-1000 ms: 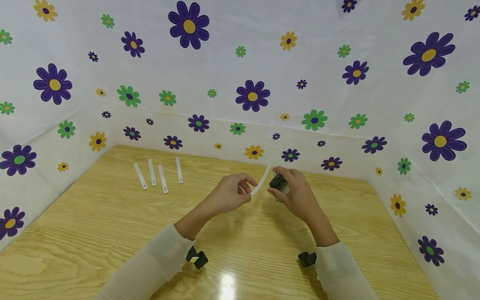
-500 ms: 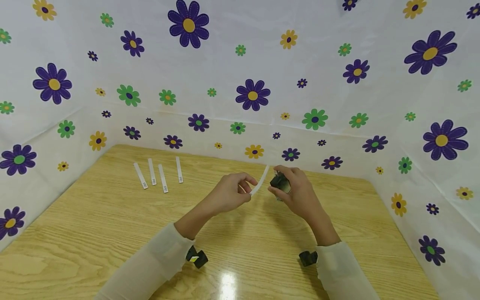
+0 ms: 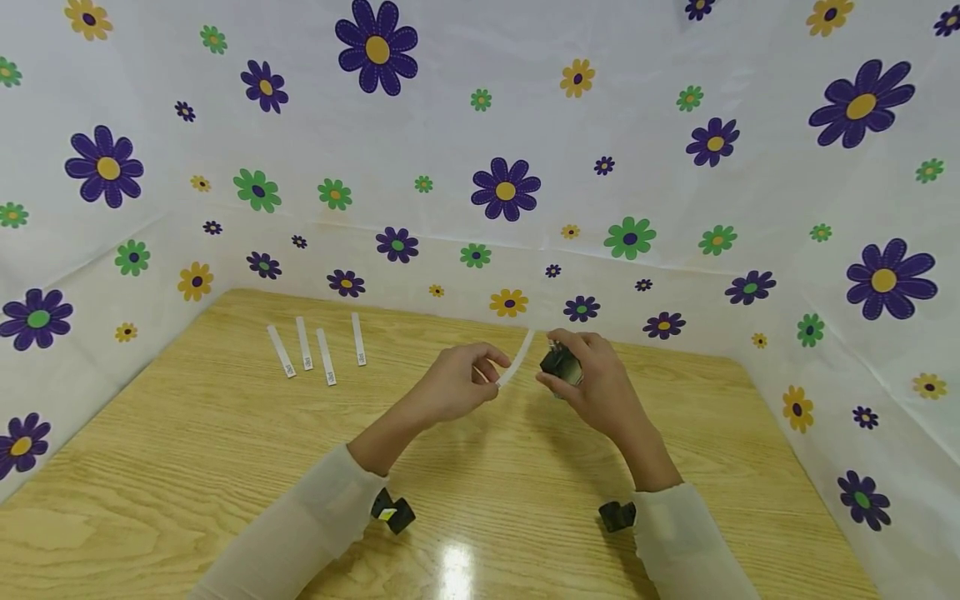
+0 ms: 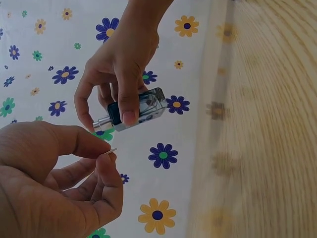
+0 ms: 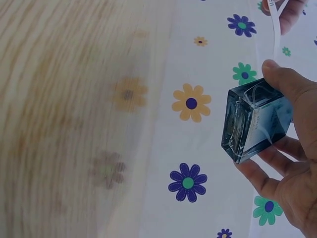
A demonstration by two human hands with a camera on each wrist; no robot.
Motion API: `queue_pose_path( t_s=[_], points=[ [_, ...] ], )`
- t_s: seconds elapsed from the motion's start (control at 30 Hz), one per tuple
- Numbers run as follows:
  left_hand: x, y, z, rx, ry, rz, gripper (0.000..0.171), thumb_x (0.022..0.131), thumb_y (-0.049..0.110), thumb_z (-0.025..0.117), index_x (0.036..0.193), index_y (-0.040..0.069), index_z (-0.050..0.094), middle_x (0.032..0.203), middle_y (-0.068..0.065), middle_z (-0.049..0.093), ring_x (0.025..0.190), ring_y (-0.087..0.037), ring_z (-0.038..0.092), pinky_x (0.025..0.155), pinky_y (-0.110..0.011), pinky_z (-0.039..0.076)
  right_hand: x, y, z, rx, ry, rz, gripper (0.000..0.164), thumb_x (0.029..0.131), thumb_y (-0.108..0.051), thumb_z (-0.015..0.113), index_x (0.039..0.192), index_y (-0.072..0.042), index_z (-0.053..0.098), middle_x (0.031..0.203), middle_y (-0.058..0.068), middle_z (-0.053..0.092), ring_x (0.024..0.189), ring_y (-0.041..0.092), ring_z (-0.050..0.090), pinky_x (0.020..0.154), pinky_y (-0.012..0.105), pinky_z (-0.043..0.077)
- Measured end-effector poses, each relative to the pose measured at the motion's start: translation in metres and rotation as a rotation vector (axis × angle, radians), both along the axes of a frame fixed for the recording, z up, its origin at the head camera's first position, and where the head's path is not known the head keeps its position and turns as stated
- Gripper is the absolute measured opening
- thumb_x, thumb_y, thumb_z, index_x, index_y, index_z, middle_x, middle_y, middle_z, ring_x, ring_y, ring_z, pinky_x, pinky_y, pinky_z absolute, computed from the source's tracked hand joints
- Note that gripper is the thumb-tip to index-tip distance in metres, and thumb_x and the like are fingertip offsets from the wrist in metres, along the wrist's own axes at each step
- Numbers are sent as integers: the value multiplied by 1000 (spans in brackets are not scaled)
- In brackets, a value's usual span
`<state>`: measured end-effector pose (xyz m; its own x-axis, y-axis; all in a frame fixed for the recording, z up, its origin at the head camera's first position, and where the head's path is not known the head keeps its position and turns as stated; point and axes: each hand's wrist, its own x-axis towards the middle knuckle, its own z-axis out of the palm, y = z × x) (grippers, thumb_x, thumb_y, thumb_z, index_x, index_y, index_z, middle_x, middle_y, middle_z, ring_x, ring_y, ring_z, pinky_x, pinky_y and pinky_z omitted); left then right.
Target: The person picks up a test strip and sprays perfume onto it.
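Between thumb and fingertips, my left hand [image 3: 453, 385] pinches a white perfume test strip [image 3: 519, 358]. The strip curves up and away from the fingers, and the left wrist view shows it nearly edge-on. My right hand [image 3: 606, 396] holds a blue glass perfume bottle [image 5: 257, 119] above the table, tilted. In the left wrist view, a fingertip of that hand lies on the bottle's silver spray top [image 4: 102, 124], which is on the side toward the left hand. A small gap separates bottle and strip.
Several more white test strips [image 3: 326, 357] lie apart at the back left of the wooden table [image 3: 225, 467]. Flower-printed white cloth [image 3: 427, 142] stands behind the table and at both sides. Small black devices [image 3: 617, 517] sit at both wrists.
My left hand and the test strip have shifted slightly left. The right hand, still gripping the perfume bottle, has moved a touch to the right.
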<state>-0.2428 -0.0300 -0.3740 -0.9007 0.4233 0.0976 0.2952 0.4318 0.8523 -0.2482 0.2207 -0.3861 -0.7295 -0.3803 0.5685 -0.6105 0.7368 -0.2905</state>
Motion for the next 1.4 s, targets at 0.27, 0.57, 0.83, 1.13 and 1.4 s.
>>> queue_pose_path(
  t_s=[0.27, 0.57, 0.83, 1.13, 1.4],
  points=[
    [-9, -8, -4, 30, -22, 48, 30, 92, 2, 69, 121, 9, 69, 97, -5, 65, 85, -18, 65, 69, -30, 55, 0, 0, 0, -4, 28, 5, 60, 85, -26, 86, 136, -15, 58, 118, 20, 61, 105, 37, 62, 84, 54, 56],
    [-28, -31, -14, 67, -67, 134, 31, 93, 5, 66, 123, 9, 68, 103, -9, 64, 91, -23, 64, 70, -31, 55, 0, 0, -1, -16, 66, 7, 60, 84, -25, 86, 137, -14, 58, 118, 20, 61, 104, 36, 62, 81, 53, 57],
    [-53, -65, -29, 39, -91, 232, 35, 94, 6, 63, 128, 7, 65, 108, -14, 64, 92, -35, 68, 65, -30, 51, 2, -1, 0, -22, 77, 11, 61, 83, -27, 87, 136, -15, 59, 118, 19, 62, 104, 36, 62, 82, 53, 57],
    [-68, -93, -39, 52, -175, 244, 39, 97, 2, 64, 136, 1, 60, 109, -17, 61, 92, -29, 64, 83, -40, 58, 1, -2, 1, -1, 115, 24, 61, 82, -28, 88, 134, -12, 61, 117, 19, 64, 105, 37, 63, 84, 55, 55],
    [-69, -102, -44, 3, -226, 265, 37, 96, -1, 64, 133, -4, 62, 111, -20, 63, 88, -25, 63, 77, -32, 58, 0, -2, 0, 6, 130, 26, 62, 82, -26, 88, 135, -13, 60, 116, 20, 63, 104, 37, 63, 81, 54, 57]
  ],
)
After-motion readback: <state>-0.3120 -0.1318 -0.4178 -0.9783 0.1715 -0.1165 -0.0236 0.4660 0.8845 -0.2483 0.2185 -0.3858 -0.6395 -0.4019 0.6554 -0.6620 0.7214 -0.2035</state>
